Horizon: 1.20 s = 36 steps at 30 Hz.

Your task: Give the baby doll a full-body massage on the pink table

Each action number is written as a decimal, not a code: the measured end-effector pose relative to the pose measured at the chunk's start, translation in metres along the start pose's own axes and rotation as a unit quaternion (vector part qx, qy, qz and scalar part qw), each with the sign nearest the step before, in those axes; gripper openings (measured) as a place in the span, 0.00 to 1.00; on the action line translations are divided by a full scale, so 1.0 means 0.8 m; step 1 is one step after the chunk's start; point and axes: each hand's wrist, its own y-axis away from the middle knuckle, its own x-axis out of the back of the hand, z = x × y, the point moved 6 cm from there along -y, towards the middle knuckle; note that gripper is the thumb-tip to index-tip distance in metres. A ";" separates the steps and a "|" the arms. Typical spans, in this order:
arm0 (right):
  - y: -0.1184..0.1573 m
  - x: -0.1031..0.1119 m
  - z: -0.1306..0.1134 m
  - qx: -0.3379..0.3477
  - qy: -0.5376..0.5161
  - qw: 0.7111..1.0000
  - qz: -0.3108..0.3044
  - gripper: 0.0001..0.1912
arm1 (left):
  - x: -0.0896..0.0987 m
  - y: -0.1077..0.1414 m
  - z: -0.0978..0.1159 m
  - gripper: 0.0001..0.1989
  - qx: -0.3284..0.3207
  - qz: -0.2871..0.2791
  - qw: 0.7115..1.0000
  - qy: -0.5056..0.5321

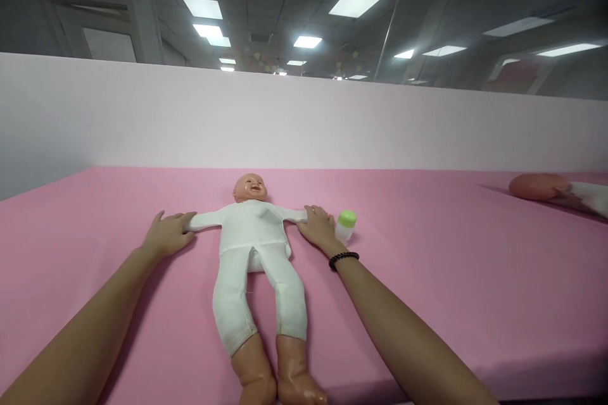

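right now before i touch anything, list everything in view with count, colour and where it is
baby doll: 1, white suit with peach head and feet, on its back at centre
small bottle: 1, green cap and translucent body, just right of the doll's arm
second doll: 1, peach head and white clothing, apparently, lying at far right, partly out of view
pink surface: 1, pink, under both dolls and the bottle
partition: 1, pale pink, behind the pink surface
ceiling lights: several, white, overhead
beaded bracelet: 1, black, on the right wrist
left hand: 1, bare, on the doll's arm at left
right hand: 1, bare, on the doll's other arm, beside the bottle
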 end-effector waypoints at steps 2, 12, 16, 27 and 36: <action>-0.003 0.001 0.013 -0.045 -0.037 0.998 0.011 0.26 | 0.006 0.003 -0.017 0.22 0.026 0.007 1.000 0.016; -0.005 -0.003 0.045 -0.140 -0.126 0.979 0.081 0.24 | -0.006 0.004 -0.055 0.29 0.194 0.200 0.884 0.376; -0.013 -0.004 0.049 -0.124 -0.271 0.948 0.107 0.30 | -0.029 -0.002 -0.051 0.38 0.246 0.224 0.732 0.595; -0.006 0.004 0.004 -0.077 -0.701 0.689 0.169 0.58 | -0.048 -0.018 -0.006 0.14 0.217 0.163 0.640 0.719; 0.026 0.026 -0.071 0.224 -0.511 0.826 0.083 0.27 | 0.016 0.008 0.096 0.17 -0.147 0.237 0.894 0.350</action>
